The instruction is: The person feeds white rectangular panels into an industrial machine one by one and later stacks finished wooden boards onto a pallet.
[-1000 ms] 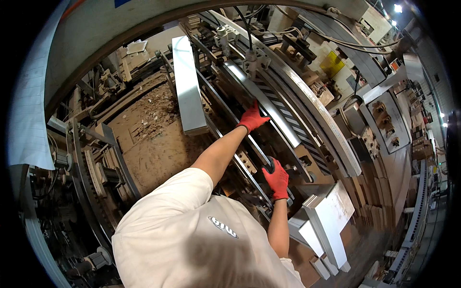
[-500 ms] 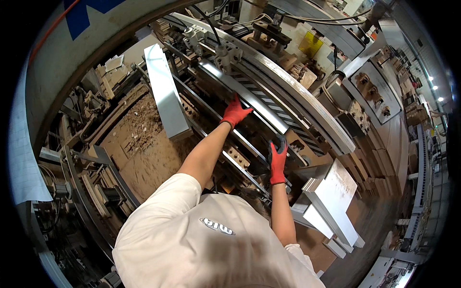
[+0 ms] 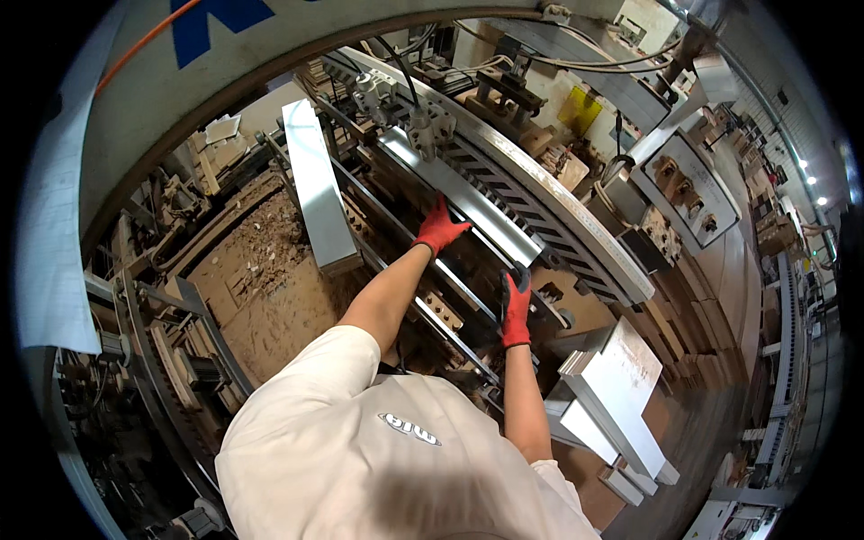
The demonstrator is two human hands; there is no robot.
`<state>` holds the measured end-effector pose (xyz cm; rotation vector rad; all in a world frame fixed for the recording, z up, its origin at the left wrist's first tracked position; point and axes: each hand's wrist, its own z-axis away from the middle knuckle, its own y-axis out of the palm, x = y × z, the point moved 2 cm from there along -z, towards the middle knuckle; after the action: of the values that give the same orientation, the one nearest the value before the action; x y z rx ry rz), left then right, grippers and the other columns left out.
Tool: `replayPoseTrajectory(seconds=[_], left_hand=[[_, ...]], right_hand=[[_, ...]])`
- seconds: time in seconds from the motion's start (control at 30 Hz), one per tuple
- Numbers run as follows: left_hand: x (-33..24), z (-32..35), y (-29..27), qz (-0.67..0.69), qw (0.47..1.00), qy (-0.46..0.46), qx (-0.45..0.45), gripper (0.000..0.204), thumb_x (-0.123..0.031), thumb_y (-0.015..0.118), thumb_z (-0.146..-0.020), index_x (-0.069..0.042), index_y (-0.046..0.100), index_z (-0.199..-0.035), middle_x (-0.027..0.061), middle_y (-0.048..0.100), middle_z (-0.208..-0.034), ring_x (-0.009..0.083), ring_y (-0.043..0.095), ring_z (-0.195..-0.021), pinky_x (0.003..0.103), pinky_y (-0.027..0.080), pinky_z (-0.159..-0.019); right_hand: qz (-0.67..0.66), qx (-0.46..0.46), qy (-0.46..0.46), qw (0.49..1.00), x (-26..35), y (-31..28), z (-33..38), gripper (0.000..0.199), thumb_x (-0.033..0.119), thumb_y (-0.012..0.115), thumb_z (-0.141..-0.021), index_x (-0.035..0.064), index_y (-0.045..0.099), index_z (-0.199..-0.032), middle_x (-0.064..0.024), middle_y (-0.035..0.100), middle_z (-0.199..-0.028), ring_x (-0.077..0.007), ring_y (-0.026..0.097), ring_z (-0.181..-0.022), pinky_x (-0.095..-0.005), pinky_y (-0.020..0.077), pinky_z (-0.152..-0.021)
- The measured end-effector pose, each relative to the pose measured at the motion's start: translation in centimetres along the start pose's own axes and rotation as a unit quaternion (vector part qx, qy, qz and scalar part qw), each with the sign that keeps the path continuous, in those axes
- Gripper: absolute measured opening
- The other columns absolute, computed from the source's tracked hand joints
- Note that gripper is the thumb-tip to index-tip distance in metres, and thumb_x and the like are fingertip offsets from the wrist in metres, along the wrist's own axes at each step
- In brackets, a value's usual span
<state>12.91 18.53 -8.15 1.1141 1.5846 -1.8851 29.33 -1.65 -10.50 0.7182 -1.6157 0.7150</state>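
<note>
The right hand (image 3: 516, 306)'s fingertips are hidden behind a dark rail (image 3: 432, 270); far-right shelves (image 3: 774, 234) blur.

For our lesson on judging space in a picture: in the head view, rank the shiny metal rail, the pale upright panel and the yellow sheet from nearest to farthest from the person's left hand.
1. Shiny metal rail: right at the fingertips of the left hand.
2. Pale upright panel: off to the left.
3. Yellow sheet: far up and to the right, behind the machine.

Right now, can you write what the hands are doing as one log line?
left hand: red glove, flat on shiny metal plate | right hand: red glove, gripping dark rail | cardboard scraps below
</note>
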Motion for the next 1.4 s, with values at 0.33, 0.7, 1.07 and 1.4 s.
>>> replayPoseTrajectory(seconds=[0.33,0.7,1.07,1.4], left_hand=[[-2.1,6.5,3.0,0.477,0.856,-0.088,-0.178,0.079,-0.023,0.073,-0.083,-0.005,0.026,-0.144,0.0109,0.059,-0.112,0.0210,0.058,-0.092,0.033,0.049,-0.081],[-5.3,21.8,-10.4,0.442,0.872,-0.086,-0.191,0.071,-0.010,0.065,-0.088,-0.009,0.027,-0.148,0.0036,0.059,-0.088,0.0084,0.048,-0.055,0.026,0.042,-0.047],[3.0,15.7,-23.3,0.341,0.897,-0.045,-0.276,0.059,-0.012,0.067,-0.087,0.001,0.040,-0.138,0.0110,0.065,-0.101,0.0140,0.058,-0.072,0.026,0.048,-0.063],[18.3,6.1,-27.2,0.293,0.926,-0.003,-0.238,0.081,-0.028,0.077,-0.078,-0.021,0.036,-0.147,0.0188,0.057,-0.119,0.0278,0.045,-0.123,0.044,0.043,-0.097]], right_hand=[[-0.097,0.073,0.022,0.992,5.3,-0.8,8.4,0.030,0.020,0.056,-0.096,0.0042,0.054,-0.121,-0.0032,0.058,-0.098,-0.0125,0.059,-0.079,-0.0249,0.0485,-0.066],[-0.196,0.206,0.174,0.943,16.4,4.2,14.0,0.039,-0.004,0.064,-0.084,0.0000,0.053,-0.122,-0.0054,0.064,-0.099,-0.0074,0.060,-0.081,-0.0210,0.0478,-0.070],[-0.241,0.305,0.079,0.918,20.7,18.1,12.1,0.037,-0.003,0.066,-0.086,0.0006,0.054,-0.120,-0.0056,0.063,-0.102,-0.0087,0.060,-0.089,-0.0230,0.0500,-0.076],[0.210,0.143,0.001,0.967,14.5,28.8,12.0,0.072,0.035,0.077,-0.076,0.0067,0.047,-0.135,-0.0270,0.034,-0.141,-0.0412,0.034,-0.132,-0.0501,0.0339,-0.106]])
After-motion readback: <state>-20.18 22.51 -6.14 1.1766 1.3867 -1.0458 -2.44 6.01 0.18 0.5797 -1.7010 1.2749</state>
